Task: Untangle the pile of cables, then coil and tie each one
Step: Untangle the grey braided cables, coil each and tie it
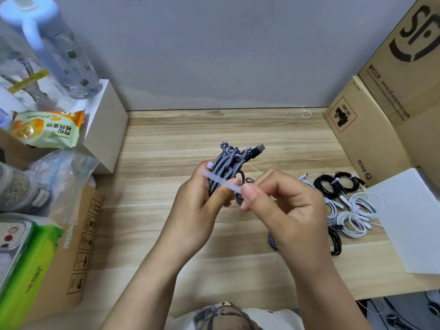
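- Head view: a coiled braided cable (229, 163), blue and white, is held above the wooden table (181, 246) near the middle of the picture.
- The coil is gripped by the left hand (200, 210), the fingers curled round its lower part; a dark plug (258, 150) sticks out at the coil's upper right.
- A white tie (222, 183) is laid across the coil (slanting down from upper left to lower right).
- The tie's lower end is pinched by the right hand (276, 208) between thumb and forefinger, the other fingers being curled.
- Coiled black cables (333, 185) and white cables (352, 215) are seen on the table to the right, each already bound, just beside a white sheet (409, 220).
- Another braided coil (272, 241) is partly hidden under the right wrist.
- Cardboard boxes (381, 115) stand at the right edge.
- A bottle (59, 53), a snack packet (47, 128) and a green pack (26, 265) are crowded at the left.
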